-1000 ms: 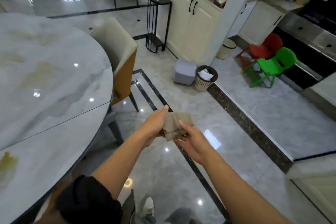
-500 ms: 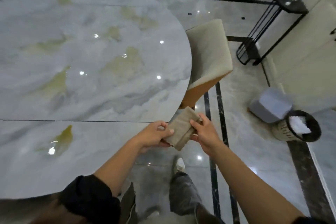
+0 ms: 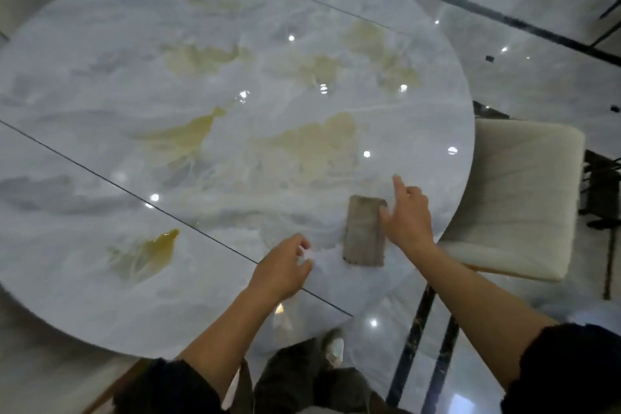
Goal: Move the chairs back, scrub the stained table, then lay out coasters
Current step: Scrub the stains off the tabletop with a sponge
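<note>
Round marble desk [image 3: 100,94] bearing several yellowish stains [image 3: 302,144]. 1 folded grey-brown cloth [image 3: 364,232] lies flat near the desk's right edge. Right hand [image 3: 408,218]: fingers [image 3: 399,183] spread and straight, thumb at the cloth's right border. Left hand [image 3: 282,267]: fingers loosely curled, holding nothing, just left of the cloth above the near rim. 1 cream chair [image 3: 517,191] stands to the right, beside the rim.

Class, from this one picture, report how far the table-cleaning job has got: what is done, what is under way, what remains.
Done: the chair on the right looks pulled back from the table. In hand: the folded cloth lies flat near the table's edge, right hand open beside it, left hand holding nothing. Left: yellow stains cover the top, unscrubbed; no coasters are in view.
</note>
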